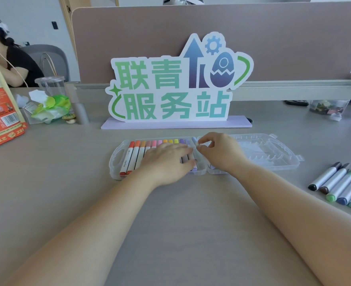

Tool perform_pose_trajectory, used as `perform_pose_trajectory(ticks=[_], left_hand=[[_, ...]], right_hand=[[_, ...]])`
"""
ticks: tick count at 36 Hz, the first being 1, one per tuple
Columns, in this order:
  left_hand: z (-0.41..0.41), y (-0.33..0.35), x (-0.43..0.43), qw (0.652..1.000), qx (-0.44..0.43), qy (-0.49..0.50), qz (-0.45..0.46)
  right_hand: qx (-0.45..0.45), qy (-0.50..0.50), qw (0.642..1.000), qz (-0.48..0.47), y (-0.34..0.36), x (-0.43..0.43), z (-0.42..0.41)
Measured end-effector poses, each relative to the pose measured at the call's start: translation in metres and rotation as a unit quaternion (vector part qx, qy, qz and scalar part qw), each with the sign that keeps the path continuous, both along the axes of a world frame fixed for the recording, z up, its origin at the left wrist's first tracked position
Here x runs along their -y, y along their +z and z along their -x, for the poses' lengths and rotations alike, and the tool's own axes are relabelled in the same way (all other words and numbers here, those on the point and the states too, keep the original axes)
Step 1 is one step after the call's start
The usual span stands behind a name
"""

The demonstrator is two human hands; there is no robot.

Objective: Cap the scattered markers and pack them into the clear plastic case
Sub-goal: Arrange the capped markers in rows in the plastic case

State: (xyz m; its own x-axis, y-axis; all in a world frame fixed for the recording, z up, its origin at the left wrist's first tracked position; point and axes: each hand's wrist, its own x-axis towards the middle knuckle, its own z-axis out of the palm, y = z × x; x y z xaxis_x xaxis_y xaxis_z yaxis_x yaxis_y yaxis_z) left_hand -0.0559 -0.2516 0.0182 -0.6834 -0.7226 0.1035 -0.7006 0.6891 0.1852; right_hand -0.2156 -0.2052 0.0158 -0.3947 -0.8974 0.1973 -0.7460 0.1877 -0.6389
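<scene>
**Seating the lilac marker at the end of the row**

We are working on the pale lilac marker (195,141), which is lying at the right end of the row in the left half of the open clear plastic case (116,159), just beside the hinge. Our right hand (222,153) is pinching it between thumb and forefinger. Our left hand (166,159) is lying flat on the row of white-barrelled markers with red-to-purple caps (136,155), its fingers (180,150) straight and pressed together, holding them down.

We are judging this to be the packing step, roughly half done. The case's other half is showing no markers, and a group of grey-barrelled markers with dark, green and blue caps (344,184) is lying well apart at the right edge of the grey table (180,213), seemingly capped. Next we are expecting to press the lilac marker level, then reach right for the loose group.
</scene>
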Motion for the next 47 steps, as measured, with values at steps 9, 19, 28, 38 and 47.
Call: perform_pose_trajectory(ticks=[9, 19, 28, 38, 47], left_hand=[[-0.006, 0.001, 0.002, 0.999, -0.035, -0.017, -0.036], [-0.004, -0.002, 0.006, 0.999, -0.021, -0.011, -0.039], [-0.005, -0.001, 0.004, 0.999, -0.021, -0.009, -0.035], [-0.013, -0.001, 0.007, 0.994, 0.104, 0.004, -0.039], [-0.015, -0.002, 0.007, 0.993, 0.105, 0.009, -0.050]], right_hand=[[-0.030, -0.017, 0.999, -0.014, -0.001, 0.009, -0.004], [-0.059, -0.012, 0.997, -0.053, -0.003, 0.010, -0.009], [-0.066, 0.020, 0.996, -0.052, -0.004, 0.009, -0.009], [-0.056, 0.149, 0.975, -0.157, 0.013, -0.007, 0.008], [-0.080, 0.156, 0.971, -0.160, 0.012, -0.006, 0.005]])
